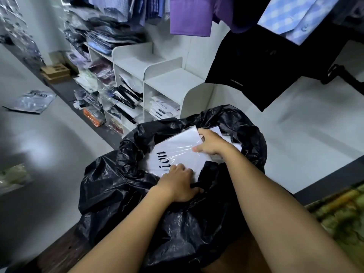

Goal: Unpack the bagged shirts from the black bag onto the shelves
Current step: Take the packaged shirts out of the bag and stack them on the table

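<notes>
head view: l hand point(178, 183) & r hand point(210, 143), grip pinching flat glossy bagged shirt point(173, 147) in crinkly black bag point(118, 186).

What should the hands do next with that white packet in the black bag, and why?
Probably lift the white packet up out of the black bag. The left hand holds its near edge and the right hand its far corner, but it lies inside the bag's mouth; the shelves stand just behind.
</notes>
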